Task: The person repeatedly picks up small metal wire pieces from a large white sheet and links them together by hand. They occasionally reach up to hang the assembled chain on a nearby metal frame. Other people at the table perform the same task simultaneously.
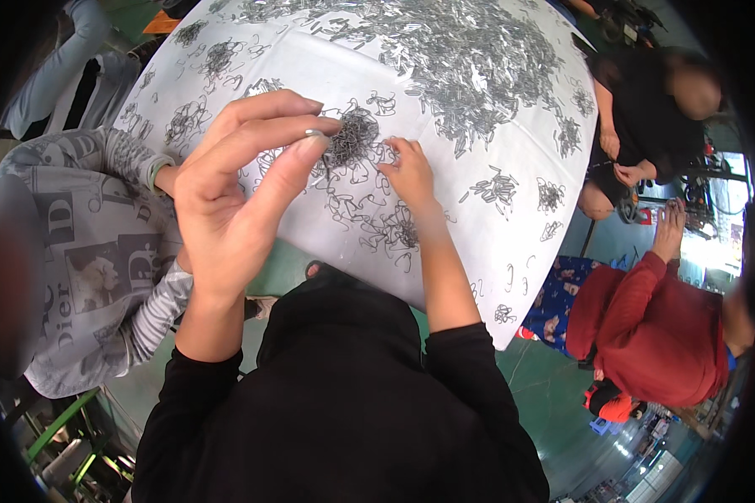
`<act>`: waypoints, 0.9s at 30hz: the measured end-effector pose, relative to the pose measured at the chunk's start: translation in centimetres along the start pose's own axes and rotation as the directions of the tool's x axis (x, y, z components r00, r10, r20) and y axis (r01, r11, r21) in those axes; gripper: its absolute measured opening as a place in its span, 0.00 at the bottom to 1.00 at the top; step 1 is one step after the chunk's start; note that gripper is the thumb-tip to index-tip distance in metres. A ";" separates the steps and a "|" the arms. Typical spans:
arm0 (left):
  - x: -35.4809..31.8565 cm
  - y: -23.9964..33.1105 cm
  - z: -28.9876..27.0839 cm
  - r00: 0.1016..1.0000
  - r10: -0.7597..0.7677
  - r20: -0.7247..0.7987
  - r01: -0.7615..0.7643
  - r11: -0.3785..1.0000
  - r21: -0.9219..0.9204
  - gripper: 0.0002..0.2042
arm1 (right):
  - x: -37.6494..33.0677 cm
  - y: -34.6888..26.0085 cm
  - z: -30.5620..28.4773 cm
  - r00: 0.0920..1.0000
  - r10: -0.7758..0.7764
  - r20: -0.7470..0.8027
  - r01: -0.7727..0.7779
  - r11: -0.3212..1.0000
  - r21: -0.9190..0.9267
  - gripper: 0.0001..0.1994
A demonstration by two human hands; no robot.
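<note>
Fingertips of the raised left hand are pinched together, apparently on a small, shiny, silver metal piece, while those of the right hand reach the edge of the tangled heap of thin, curved, dark-grey wire hooks on the white-covered table; whether they grip one, I cannot tell. Best to tease out a single hook by its free end, lifting gently so neighbours don't snag.

Person in grey printed top, person in black, person in red, green floor
</note>
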State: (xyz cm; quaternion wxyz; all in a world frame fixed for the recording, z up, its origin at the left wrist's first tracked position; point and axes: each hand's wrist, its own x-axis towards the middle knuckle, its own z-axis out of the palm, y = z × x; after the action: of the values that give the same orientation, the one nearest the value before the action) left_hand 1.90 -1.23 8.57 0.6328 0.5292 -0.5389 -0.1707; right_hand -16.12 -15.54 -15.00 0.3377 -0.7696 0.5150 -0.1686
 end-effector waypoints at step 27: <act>-3.3 0.6 -2.6 0.990 0.104 0.099 -0.086 0.982 -0.171 0.10 | 5.7 -0.1 -4.4 0.966 0.010 0.259 -0.104 0.930 0.351 0.12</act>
State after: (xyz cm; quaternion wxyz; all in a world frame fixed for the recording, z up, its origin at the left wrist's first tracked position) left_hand 2.75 2.85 7.75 0.6524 0.4383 -0.5805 -0.2128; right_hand -16.38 -22.17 -12.28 0.5412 -0.6940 0.4502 -0.1512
